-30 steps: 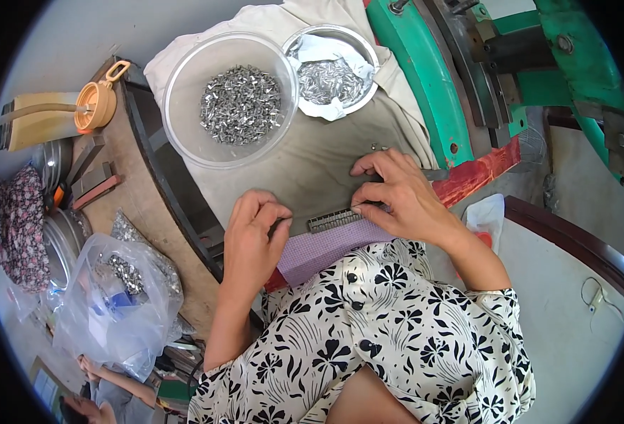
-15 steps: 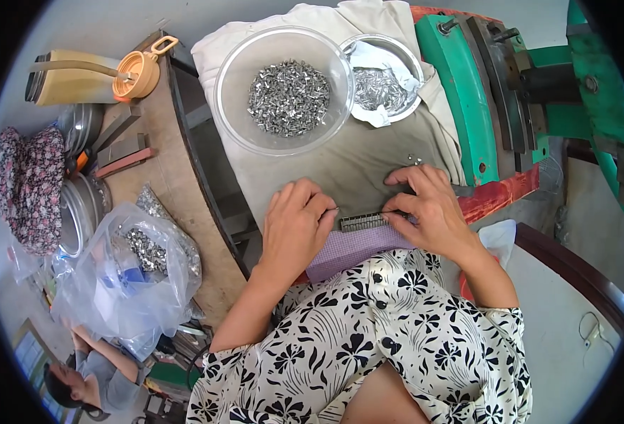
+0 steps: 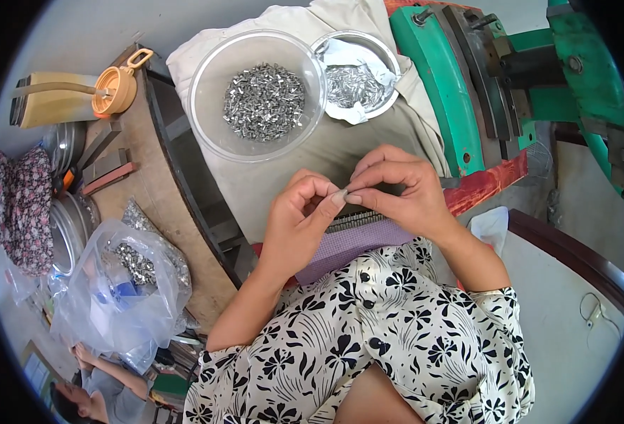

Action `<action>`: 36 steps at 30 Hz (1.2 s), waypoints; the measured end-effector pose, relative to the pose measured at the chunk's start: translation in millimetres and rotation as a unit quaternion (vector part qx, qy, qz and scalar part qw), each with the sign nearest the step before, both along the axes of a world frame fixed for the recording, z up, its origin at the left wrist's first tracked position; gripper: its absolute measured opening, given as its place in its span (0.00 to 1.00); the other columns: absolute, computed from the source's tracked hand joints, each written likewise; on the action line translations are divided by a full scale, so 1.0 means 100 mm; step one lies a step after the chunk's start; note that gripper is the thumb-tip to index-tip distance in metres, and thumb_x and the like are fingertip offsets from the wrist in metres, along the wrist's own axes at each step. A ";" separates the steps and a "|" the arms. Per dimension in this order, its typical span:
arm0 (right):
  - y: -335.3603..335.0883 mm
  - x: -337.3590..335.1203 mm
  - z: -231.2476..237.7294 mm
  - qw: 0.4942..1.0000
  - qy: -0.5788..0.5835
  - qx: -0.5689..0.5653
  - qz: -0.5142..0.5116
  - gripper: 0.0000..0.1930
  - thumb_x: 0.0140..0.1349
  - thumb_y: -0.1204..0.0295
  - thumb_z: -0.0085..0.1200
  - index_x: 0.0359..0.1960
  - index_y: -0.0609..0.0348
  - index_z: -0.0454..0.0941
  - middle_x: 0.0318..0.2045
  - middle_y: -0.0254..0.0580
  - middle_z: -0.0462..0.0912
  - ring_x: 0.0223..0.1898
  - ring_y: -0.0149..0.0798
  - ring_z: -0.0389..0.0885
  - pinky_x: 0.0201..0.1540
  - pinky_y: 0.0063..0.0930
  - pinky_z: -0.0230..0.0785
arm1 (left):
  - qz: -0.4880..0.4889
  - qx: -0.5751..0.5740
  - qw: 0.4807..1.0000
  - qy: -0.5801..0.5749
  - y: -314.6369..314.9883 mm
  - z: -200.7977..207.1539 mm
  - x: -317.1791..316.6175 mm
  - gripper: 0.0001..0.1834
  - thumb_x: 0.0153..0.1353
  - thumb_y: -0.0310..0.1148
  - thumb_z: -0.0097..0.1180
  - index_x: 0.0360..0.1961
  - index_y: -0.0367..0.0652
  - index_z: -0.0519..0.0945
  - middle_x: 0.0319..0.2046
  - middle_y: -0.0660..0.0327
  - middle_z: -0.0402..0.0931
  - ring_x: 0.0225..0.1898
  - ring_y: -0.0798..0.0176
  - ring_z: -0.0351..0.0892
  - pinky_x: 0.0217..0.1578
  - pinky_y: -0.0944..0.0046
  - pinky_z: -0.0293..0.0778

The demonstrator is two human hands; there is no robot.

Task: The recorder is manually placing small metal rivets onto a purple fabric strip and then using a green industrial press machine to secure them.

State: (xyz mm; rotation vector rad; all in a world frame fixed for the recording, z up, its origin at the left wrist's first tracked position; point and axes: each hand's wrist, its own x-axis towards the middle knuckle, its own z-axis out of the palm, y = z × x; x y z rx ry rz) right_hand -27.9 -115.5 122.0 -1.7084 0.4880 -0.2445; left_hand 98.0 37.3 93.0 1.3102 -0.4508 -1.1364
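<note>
My left hand (image 3: pixel 299 208) and my right hand (image 3: pixel 400 189) meet fingertip to fingertip over the cloth, thumbs and forefingers pinched. Whatever sits between the tips is too small to make out. Just below them lies a dark metal strip rack with a row of narrow slots (image 3: pixel 358 220), partly covered by my right hand. It rests along a purple checked cloth (image 3: pixel 326 253) at my lap. Beyond my hands stands a clear plastic bowl (image 3: pixel 202 131) of small silvery metal pieces (image 3: pixel 264 102). Beside it, a metal bowl (image 3: pixel 390 99) lined with white paper holds thin shiny pins (image 3: pixel 354 86).
A green machine (image 3: pixel 436 92) stands at the right on a red board (image 3: pixel 492 185). To the left, a wooden bench (image 3: pixel 178 244) carries a plastic bag (image 3: pixel 103 300) of metal parts, an orange-lidded jug (image 3: pixel 116 92) and metal bars. Another person (image 3: pixel 110 385) sits at lower left.
My hands have come together above the slotted rack; before, they were apart, the right one at the rack. The whole view has shifted slightly.
</note>
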 end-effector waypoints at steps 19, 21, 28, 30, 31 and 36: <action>-0.14 -0.38 -0.12 0.935 0.089 -0.318 0.129 0.05 0.50 0.71 0.67 0.28 0.55 0.85 0.46 0.37 0.80 0.51 0.44 0.74 0.56 0.39 0.62 | 0.004 0.107 0.936 -0.336 0.48 -0.10 -0.10 0.07 0.56 0.23 0.66 0.35 0.36 0.81 0.38 0.56 0.74 0.32 0.62 0.78 0.35 0.65 0.75; -0.13 -0.38 -0.12 0.935 0.087 -0.321 0.126 0.05 0.49 0.70 0.68 0.27 0.55 0.85 0.47 0.37 0.80 0.51 0.44 0.74 0.56 0.39 0.61 | 0.013 0.107 0.937 -0.333 0.49 -0.10 -0.11 0.07 0.56 0.23 0.66 0.35 0.36 0.81 0.38 0.56 0.74 0.34 0.61 0.78 0.36 0.65 0.75; -0.11 -0.40 -0.16 0.941 0.083 -0.309 0.113 0.06 0.49 0.69 0.68 0.26 0.54 0.85 0.47 0.37 0.79 0.53 0.44 0.73 0.57 0.41 0.61 | 0.004 0.107 0.925 -0.364 0.48 -0.09 -0.12 0.08 0.54 0.24 0.67 0.35 0.37 0.81 0.38 0.55 0.74 0.38 0.58 0.78 0.39 0.63 0.75; -0.09 -0.41 -0.17 0.939 0.087 -0.315 0.110 0.06 0.49 0.68 0.69 0.26 0.54 0.85 0.47 0.37 0.79 0.53 0.45 0.73 0.57 0.42 0.60 | -0.006 0.107 0.913 -0.393 0.49 -0.10 -0.13 0.10 0.53 0.25 0.68 0.36 0.37 0.81 0.39 0.55 0.74 0.40 0.55 0.78 0.40 0.61 0.74; -0.09 -0.42 -0.18 0.938 0.080 -0.318 0.107 0.06 0.49 0.68 0.69 0.26 0.54 0.84 0.48 0.38 0.79 0.53 0.46 0.73 0.57 0.42 0.60 | -0.006 0.107 0.913 -0.393 0.50 -0.10 -0.14 0.10 0.53 0.25 0.68 0.36 0.37 0.81 0.39 0.55 0.74 0.40 0.55 0.78 0.40 0.61 0.74; -0.05 -0.45 -0.21 0.931 0.070 -0.345 0.098 0.07 0.49 0.67 0.69 0.25 0.54 0.83 0.48 0.39 0.79 0.53 0.47 0.73 0.57 0.43 0.61 | -0.025 0.126 0.914 -0.384 0.54 -0.11 -0.17 0.14 0.47 0.23 0.71 0.36 0.37 0.81 0.43 0.55 0.73 0.46 0.55 0.76 0.47 0.62 0.72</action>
